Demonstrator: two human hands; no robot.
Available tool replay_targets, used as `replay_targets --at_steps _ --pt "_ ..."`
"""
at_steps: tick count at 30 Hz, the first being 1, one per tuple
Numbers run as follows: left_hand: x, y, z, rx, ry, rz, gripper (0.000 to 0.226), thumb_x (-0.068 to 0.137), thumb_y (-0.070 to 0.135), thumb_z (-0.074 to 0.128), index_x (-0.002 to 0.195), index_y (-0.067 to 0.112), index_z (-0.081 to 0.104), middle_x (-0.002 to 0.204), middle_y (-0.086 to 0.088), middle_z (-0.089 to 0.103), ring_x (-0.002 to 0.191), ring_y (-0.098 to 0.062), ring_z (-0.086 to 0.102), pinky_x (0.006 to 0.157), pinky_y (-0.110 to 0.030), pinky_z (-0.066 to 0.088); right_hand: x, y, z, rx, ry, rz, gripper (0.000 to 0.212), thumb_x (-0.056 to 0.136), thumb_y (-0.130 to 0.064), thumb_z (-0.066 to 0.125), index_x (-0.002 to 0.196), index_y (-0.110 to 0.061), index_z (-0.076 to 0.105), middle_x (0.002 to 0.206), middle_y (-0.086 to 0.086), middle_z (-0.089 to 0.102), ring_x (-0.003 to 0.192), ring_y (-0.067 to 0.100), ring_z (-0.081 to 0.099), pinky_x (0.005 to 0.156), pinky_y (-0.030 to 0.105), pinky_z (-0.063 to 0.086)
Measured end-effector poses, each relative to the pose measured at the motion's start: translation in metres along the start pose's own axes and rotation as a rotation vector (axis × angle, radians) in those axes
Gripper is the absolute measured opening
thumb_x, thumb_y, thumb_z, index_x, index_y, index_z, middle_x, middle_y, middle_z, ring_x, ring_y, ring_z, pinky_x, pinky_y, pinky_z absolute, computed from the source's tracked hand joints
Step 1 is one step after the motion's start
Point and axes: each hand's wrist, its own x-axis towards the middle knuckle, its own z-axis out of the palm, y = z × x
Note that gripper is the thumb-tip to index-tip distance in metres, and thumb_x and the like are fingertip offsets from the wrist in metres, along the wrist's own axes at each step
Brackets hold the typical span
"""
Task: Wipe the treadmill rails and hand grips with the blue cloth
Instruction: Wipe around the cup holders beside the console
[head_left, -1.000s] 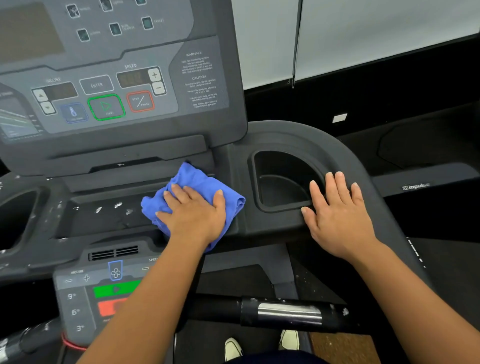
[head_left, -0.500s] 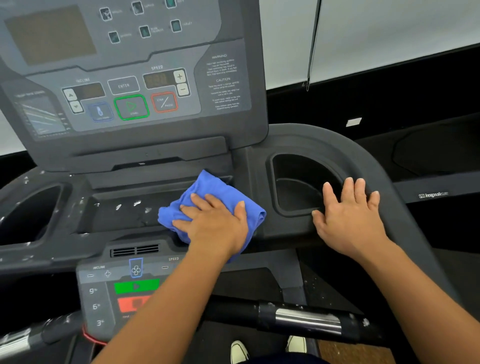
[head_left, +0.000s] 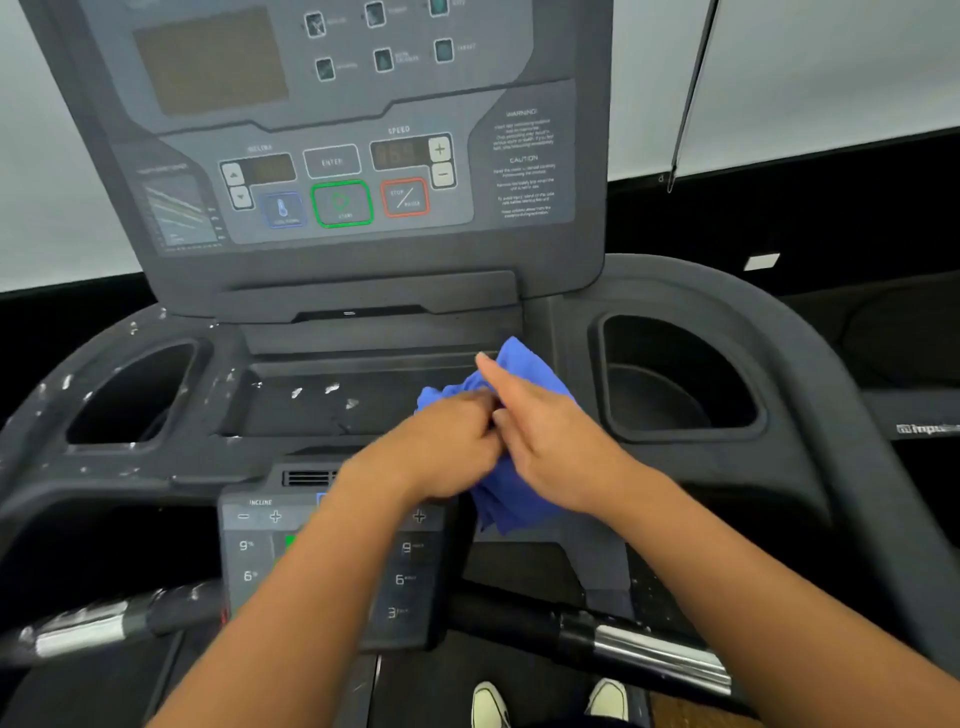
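Note:
The blue cloth (head_left: 519, 501) is bunched up above the treadmill's tray, near its right end. My left hand (head_left: 441, 447) grips it from the left with curled fingers. From the right, my right hand (head_left: 556, 441) lies over the cloth and holds it, index finger stretched forward; the picture is blurred there. Part of the cloth hangs below my right palm. The right hand grip (head_left: 649, 649), a black bar with a chrome band, crosses low right. The left hand grip (head_left: 78, 631) shows low left, flecked white. The curved right rail (head_left: 810, 353) is untouched.
The console (head_left: 337, 156) with its buttons stands straight ahead. The tray (head_left: 322, 400) carries white flecks. Cup holders sit left (head_left: 135, 395) and right (head_left: 675, 384). A lower control panel (head_left: 260, 545) lies under my left forearm. My shoes (head_left: 488, 701) stand on the belt.
My right hand left the edge by the right cup holder and came onto the cloth. My left hand went from pressing flat to gripping, and the cloth is bunched and lifted.

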Motion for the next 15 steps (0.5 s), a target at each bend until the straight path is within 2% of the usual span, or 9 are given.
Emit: replay_targets --at_steps 2,4,5,7,9,12,15 --pt "-0.016 -0.023 -0.013 -0.016 0.111 0.024 0.039 0.090 0.023 0.042 0.121 0.010 0.061 0.130 -0.009 0.058 0.119 -0.023 0.051 0.104 -0.024 0.033 0.003 0.009 0.018 -0.276 -0.087 0.031 0.053 0.100 -0.024 0.038 0.148 -0.004 0.024 0.140 0.018 0.047 0.129 0.028 0.043 0.108 0.028 0.027" --pt "-0.029 -0.049 -0.014 0.024 0.249 -0.015 0.045 0.088 0.025 0.042 0.123 0.005 0.062 0.138 -0.013 0.052 0.132 -0.024 0.043 0.107 -0.015 0.020 0.006 0.015 0.029 -0.557 -0.087 0.007 0.056 0.095 -0.038 0.029 0.141 -0.007 0.043 0.140 0.016 0.049 0.131 0.035 0.043 0.110 0.045 0.030" --pt "-0.036 -0.063 -0.014 0.041 0.305 -0.065 0.043 0.091 0.025 0.043 0.125 0.005 0.060 0.141 -0.014 0.048 0.137 -0.025 0.037 0.110 -0.019 0.017 0.009 0.014 0.030 -0.588 -0.093 -0.013 0.063 0.091 -0.045 0.022 0.138 -0.011 0.047 0.139 0.014 0.050 0.132 0.035 0.043 0.110 0.048 0.028" --pt "-0.049 -0.085 -0.010 0.075 0.394 -0.181 0.042 0.097 0.028 0.046 0.133 0.008 0.053 0.147 -0.013 0.042 0.144 -0.028 0.023 0.117 -0.038 0.013 0.016 0.014 0.030 -0.593 -0.185 -0.035 0.065 0.093 -0.051 0.015 0.145 -0.019 0.037 0.151 0.006 0.035 0.142 0.028 0.026 0.115 0.043 0.013" --pt "-0.062 -0.098 -0.004 0.086 0.444 -0.232 0.058 0.094 0.048 0.036 0.138 0.012 0.049 0.149 -0.012 0.039 0.146 -0.029 0.015 0.115 -0.052 0.011 0.030 0.008 0.032 -0.557 -0.257 -0.072 0.050 0.101 -0.042 0.024 0.147 -0.022 0.030 0.157 -0.001 0.024 0.145 0.021 0.014 0.115 0.038 0.007" --pt "-0.074 -0.105 0.011 0.093 0.493 -0.216 0.076 0.086 0.061 0.017 0.137 0.016 0.051 0.147 -0.010 0.043 0.145 -0.032 0.016 0.112 -0.057 0.012 0.045 -0.005 0.041 -0.473 -0.307 -0.129 0.044 0.102 -0.032 0.030 0.144 -0.019 0.036 0.153 -0.002 0.032 0.145 0.018 0.016 0.113 0.036 0.013" --pt "-0.080 -0.109 0.024 0.178 0.590 -0.177 0.069 0.095 0.057 0.018 0.131 0.012 0.056 0.137 -0.012 0.053 0.137 -0.037 0.033 0.107 -0.059 0.030 0.035 0.007 0.038 -0.445 -0.287 -0.177 0.042 0.101 -0.033 0.031 0.139 -0.018 0.042 0.146 -0.002 0.044 0.142 0.019 0.026 0.111 0.036 0.019"
